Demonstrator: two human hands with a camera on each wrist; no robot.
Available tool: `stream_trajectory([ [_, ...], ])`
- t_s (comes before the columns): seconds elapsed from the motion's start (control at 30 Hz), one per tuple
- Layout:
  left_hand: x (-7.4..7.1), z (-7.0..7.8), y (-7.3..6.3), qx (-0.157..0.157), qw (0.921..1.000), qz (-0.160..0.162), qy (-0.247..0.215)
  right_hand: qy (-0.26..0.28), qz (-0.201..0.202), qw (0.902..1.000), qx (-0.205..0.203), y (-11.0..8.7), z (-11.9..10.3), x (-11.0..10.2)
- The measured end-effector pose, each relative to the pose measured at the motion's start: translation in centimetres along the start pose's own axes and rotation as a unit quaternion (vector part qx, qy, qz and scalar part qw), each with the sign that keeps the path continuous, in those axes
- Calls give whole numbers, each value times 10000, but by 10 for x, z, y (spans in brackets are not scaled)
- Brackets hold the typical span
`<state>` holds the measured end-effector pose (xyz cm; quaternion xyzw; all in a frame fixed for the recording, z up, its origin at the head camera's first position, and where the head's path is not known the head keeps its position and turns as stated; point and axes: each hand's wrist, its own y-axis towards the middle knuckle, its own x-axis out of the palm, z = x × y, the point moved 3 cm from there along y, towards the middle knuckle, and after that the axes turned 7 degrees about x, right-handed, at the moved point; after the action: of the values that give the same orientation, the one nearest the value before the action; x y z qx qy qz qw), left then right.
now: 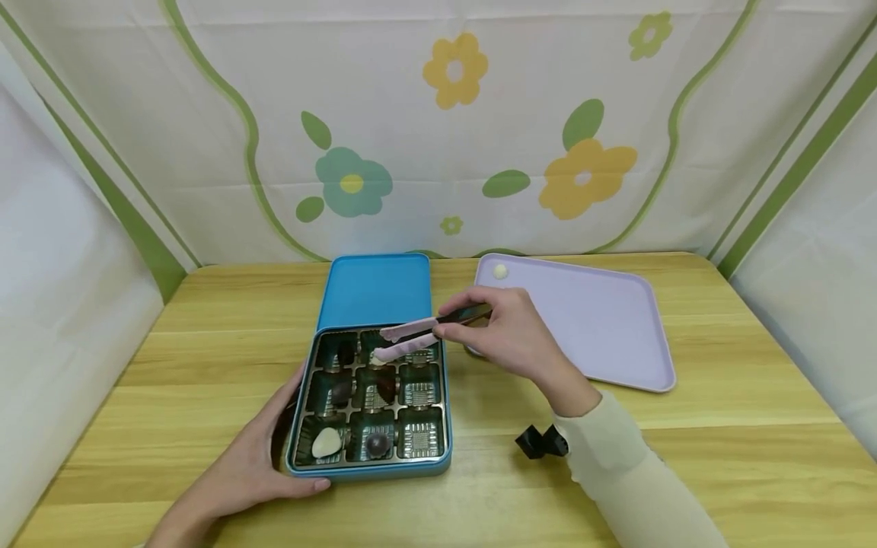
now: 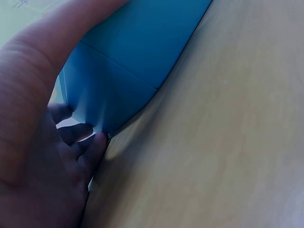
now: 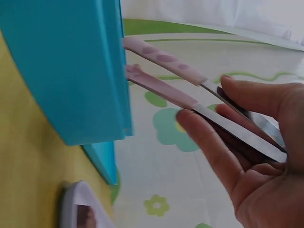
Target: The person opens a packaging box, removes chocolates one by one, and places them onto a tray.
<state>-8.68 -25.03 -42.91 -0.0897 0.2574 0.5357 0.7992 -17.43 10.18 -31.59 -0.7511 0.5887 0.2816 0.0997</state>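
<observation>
A blue tin (image 1: 377, 473) stands on the table, with a shiny tray of square compartments inside. Several dark chocolates lie in it, such as the round one (image 1: 377, 444) at the front middle; a white chocolate (image 1: 326, 442) is at the front left. My left hand (image 1: 250, 457) grips the tin's front left corner, thumb along the front and fingertips on the side. With my right hand (image 1: 507, 331) I pinch metal tongs (image 3: 237, 135) with pink paw-like tips. Those tips reach into the back middle compartment, where a small white piece (image 1: 374, 358) shows at the lower tip.
The blue lid (image 1: 376, 289) lies behind the tin. At the back right is a lilac tray (image 1: 596, 320) with a small white round piece (image 1: 501, 271) in its far left corner. A black object (image 1: 541, 441) sits beside the right sleeve. A flowered cloth hangs behind the table.
</observation>
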Motion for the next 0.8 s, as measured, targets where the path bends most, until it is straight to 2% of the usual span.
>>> stream_trajectory([
  [0.17, 3, 0, 0, 115, 9997, -78, -214, -466, -367, 9982, -94, 10, -15, 2],
  [0.3, 3, -1, 0, 125, 9996, -75, -249, -846, -882, 9925, -68, 21, -26, 17],
  [0.43, 5, -1, 1, 108, 9997, -87, -178, -1241, -1182, 9847, -306, 27, -32, 32],
  [0.53, 6, -1, 1, 87, 9998, -114, -128, -1120, -1053, 9879, -212, 25, -28, 34],
  [0.67, 5, -1, 3, 70, 9999, -130, -87, -527, -630, 9965, 137, 18, -16, 28],
  [0.8, 3, 0, 5, 83, 9998, -165, -80, -21, -270, 9988, 405, 11, -5, 21],
])
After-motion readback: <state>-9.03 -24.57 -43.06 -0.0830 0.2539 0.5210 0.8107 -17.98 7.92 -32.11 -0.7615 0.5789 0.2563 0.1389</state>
